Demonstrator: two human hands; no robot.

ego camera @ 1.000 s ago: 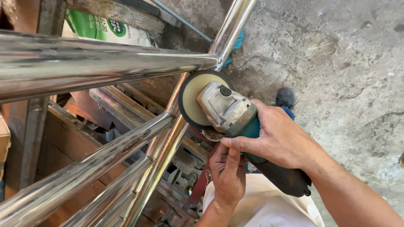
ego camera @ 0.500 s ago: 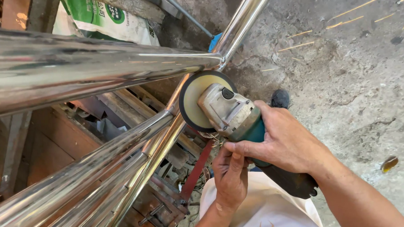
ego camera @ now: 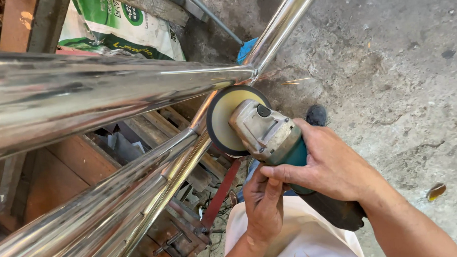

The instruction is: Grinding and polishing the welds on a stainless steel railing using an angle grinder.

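The angle grinder (ego camera: 277,142), w/ grey metal head and teal body, is sitting in the middle of the view, just below the joint where the shiny steel tubes (ego camera: 136,91) are meeting. Its round disc (ego camera: 223,118), yellowish w/ dark rim, is touching the slanted tube near that joint, and a few thin sparks (ego camera: 292,81) are flying to the right over the floor. The right hand (ego camera: 331,165) is wrapping the teal body from above, fingers closed tight around it. The left hand (ego camera: 264,206) is coming from below, its fingers pressing against the underside of the body, approx. under the right thumb. Behind the tubes a green-and-white sack (ego camera: 123,25) is lying, and wooden planks (ego camera: 152,126) are lying below. The concrete floor (ego camera: 399,77) is filling the right side.
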